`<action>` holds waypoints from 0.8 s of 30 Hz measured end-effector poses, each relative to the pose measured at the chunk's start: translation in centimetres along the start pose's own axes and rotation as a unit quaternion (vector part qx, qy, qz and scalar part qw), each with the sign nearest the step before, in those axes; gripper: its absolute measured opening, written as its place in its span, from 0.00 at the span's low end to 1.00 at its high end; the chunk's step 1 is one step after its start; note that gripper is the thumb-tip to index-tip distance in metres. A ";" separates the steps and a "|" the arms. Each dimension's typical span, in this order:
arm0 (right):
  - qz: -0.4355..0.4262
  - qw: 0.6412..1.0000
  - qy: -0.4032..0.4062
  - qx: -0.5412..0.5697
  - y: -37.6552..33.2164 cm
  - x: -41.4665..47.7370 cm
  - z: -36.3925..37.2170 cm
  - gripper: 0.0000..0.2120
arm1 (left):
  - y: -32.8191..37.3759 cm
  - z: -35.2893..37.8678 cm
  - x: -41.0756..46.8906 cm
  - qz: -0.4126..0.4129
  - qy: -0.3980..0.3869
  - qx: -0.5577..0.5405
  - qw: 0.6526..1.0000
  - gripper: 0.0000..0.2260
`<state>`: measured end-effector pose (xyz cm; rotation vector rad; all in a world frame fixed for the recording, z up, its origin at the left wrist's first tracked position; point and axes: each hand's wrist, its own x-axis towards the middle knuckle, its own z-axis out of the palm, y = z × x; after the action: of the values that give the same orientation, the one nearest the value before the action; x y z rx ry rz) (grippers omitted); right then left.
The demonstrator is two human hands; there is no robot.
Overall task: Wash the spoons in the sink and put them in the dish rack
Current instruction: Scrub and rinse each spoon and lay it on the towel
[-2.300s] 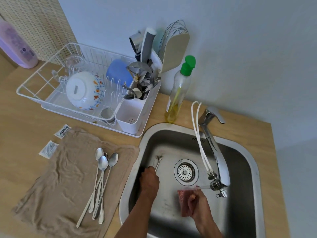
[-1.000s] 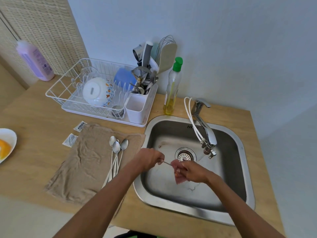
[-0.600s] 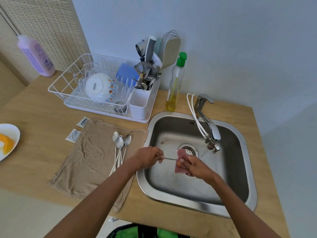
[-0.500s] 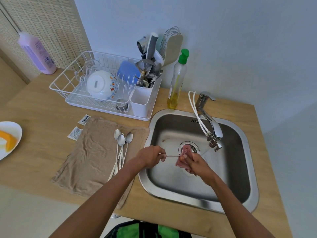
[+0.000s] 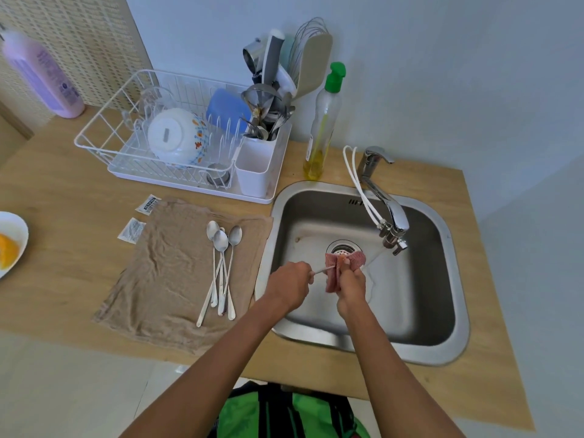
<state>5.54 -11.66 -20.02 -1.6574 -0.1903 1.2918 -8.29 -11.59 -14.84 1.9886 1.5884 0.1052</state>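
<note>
Left hand: the left hand (image 5: pixel 289 287) hovers over the sink (image 5: pixel 455 298), fingers (image 5: pixel 308 273) pinched on the handle of a spoon (image 5: pixel 322 270).
Right hand: the right hand (image 5: pixel 350 286) has its fingers clenched around a pink cloth (image 5: pixel 357 259), which wraps the spoon's bowl end, so the bowl is hidden.
Held spoon: level between the two hands, just in front of the drain (image 5: pixel 343 248), below the tap (image 5: pixel 384 205).
Other spoons: a bunch of spoons (image 5: pixel 221 267) lies on the brown towel (image 5: pixel 164 273) on the table (image 5: pixel 63 248), left of the sink.
Dish rack: the dish rack (image 5: pixel 126 147) stands at the table's back edge, behind the towel, holding a bowl (image 5: pixel 177 137); a cutlery holder (image 5: pixel 256 165) is at its right end.
Soap: a soap bottle (image 5: pixel 322 128) stands between rack and tap.
</note>
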 end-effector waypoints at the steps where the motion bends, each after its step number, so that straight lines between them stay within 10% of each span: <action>1: 0.009 0.999 -0.016 0.027 -0.3 0.2 0.1 0.15 | 0.0 0.0 0.0 -0.005 0.002 -0.007 1.000 0.08; 5: 0.028 0.993 -0.093 0.069 -1.5 -0.1 0.0 0.12 | -0.1 0.5 -0.7 -0.020 -0.003 -0.018 1.000 0.08; 13: -0.027 0.997 0.060 0.046 -1.0 0.6 0.6 0.10 | 2.2 3.0 -2.4 -0.036 -0.071 -0.031 0.996 0.11; 24: 0.067 0.985 -0.123 0.105 -0.9 -0.6 -0.9 0.12 | 1.0 4.2 -2.7 -0.076 -0.132 -0.091 0.984 0.10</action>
<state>6.40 -12.11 -19.03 -1.3504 -0.0873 1.5626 -6.48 -15.75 -17.02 1.6609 1.4957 -0.0696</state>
